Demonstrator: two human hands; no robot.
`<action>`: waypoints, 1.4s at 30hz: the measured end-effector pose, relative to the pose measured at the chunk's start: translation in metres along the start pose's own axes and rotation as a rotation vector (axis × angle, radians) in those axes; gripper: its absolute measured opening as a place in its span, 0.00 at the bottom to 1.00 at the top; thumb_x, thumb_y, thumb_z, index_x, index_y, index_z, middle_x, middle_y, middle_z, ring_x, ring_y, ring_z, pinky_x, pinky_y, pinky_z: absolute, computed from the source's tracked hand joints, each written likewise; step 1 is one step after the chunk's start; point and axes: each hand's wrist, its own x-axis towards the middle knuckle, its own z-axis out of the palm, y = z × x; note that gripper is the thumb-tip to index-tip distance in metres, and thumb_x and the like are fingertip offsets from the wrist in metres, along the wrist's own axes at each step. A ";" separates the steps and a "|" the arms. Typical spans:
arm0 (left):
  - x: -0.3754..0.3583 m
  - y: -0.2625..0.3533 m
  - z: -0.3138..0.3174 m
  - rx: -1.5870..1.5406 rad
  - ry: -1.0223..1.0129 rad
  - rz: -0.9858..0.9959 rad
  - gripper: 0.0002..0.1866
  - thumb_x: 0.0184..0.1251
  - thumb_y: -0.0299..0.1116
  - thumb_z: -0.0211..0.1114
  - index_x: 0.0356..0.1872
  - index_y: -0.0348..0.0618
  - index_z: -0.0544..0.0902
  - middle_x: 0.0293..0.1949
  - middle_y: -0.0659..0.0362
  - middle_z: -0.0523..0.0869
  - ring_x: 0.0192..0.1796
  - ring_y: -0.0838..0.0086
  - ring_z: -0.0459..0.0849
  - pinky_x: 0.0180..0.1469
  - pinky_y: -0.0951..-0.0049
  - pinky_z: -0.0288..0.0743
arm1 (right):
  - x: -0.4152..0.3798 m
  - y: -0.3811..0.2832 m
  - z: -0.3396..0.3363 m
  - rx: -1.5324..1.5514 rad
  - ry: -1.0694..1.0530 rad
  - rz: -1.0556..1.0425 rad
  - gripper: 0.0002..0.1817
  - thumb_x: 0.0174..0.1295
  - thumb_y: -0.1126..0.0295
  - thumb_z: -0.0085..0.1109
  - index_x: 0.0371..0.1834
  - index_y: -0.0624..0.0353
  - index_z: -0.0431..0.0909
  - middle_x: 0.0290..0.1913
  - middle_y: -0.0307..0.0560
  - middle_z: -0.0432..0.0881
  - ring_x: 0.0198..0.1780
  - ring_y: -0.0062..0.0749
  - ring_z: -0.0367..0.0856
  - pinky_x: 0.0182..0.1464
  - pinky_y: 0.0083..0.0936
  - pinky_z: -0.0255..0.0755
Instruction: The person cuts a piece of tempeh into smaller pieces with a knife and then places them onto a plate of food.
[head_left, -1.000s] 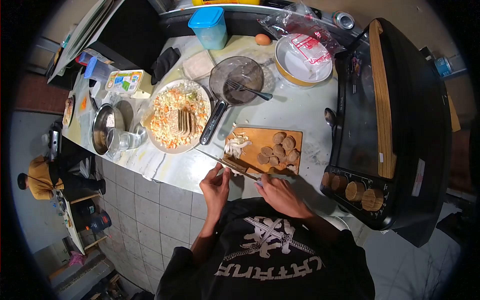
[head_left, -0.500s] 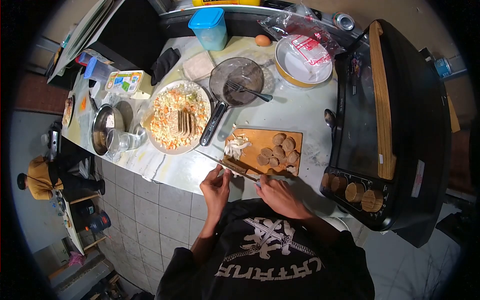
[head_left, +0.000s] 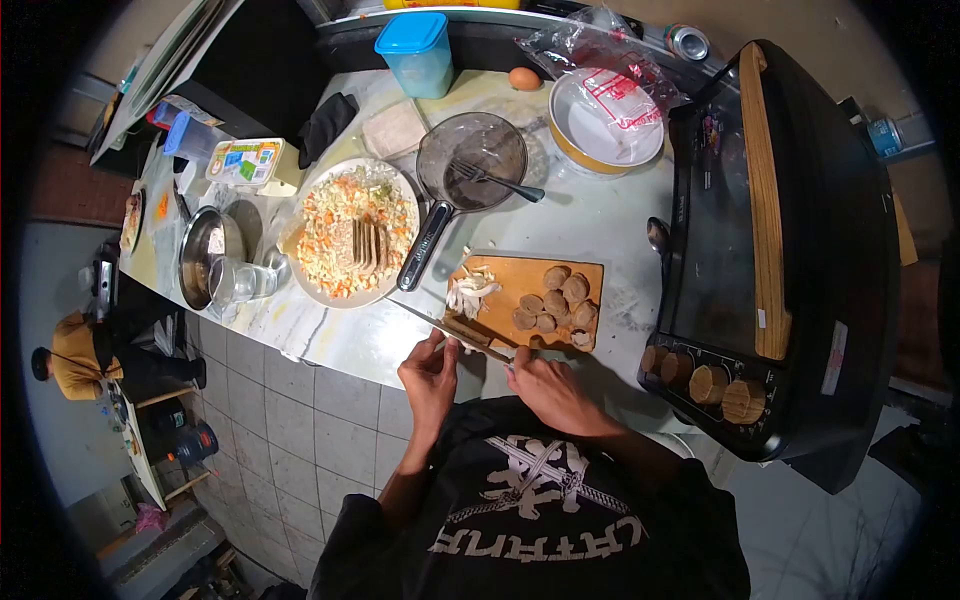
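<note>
A person in a black T-shirt [head_left: 540,480] works at a marbled countertop [head_left: 625,210], the right hand [head_left: 550,388] closed around a knife [head_left: 485,348] at the near edge of a wooden cutting board [head_left: 520,273]. The blade slants across the board's 7 o'clock corner, its tip pointing toward 10 o'clock. At 8 o'clock, the left hand [head_left: 430,378] bunches its fingertips against the blade's near side; whether they pinch a morsel or steady the steel, the view cannot tell.

That closeness looks like the chief hazard: a slip of the edge, or a piece that rolls, could nick the fingers. The work also sits at the board's rim, so scraps could drop off toward the counter's near edge, and pressure there might tip or slide the board. The blade's far end lies near the rim of a plate [head_left: 322,296] of chopped vegetables [head_left: 335,235] at 10 o'clock, where a long stroke might knock it or the pan handle [head_left: 424,246] beside it. Pale strips [head_left: 470,292] at the board's 9 o'clock and round brown slices [head_left: 554,302] at its 3 o'clock could scatter if the board shifts.
</note>
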 end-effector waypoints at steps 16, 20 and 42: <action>0.000 0.000 0.000 0.026 0.042 0.048 0.11 0.65 0.26 0.64 0.38 0.22 0.82 0.31 0.52 0.86 0.35 0.78 0.81 0.39 0.76 0.74 | 0.002 0.001 0.003 -0.029 0.002 -0.019 0.17 0.68 0.64 0.49 0.34 0.73 0.68 0.21 0.62 0.79 0.27 0.56 0.82 0.28 0.42 0.76; 0.000 0.001 0.002 -0.017 0.048 0.030 0.11 0.65 0.26 0.63 0.38 0.22 0.82 0.31 0.52 0.85 0.34 0.78 0.80 0.39 0.76 0.74 | 0.002 0.003 0.000 -0.009 -0.009 -0.052 0.18 0.69 0.63 0.48 0.35 0.74 0.68 0.21 0.63 0.79 0.28 0.56 0.82 0.28 0.42 0.77; 0.004 0.004 -0.001 0.032 -0.017 0.059 0.12 0.66 0.22 0.62 0.46 0.22 0.80 0.34 0.55 0.83 0.36 0.82 0.81 0.36 0.82 0.76 | 0.009 0.003 0.001 0.048 -0.127 0.021 0.19 0.70 0.62 0.47 0.38 0.74 0.67 0.31 0.68 0.78 0.39 0.61 0.79 0.42 0.46 0.73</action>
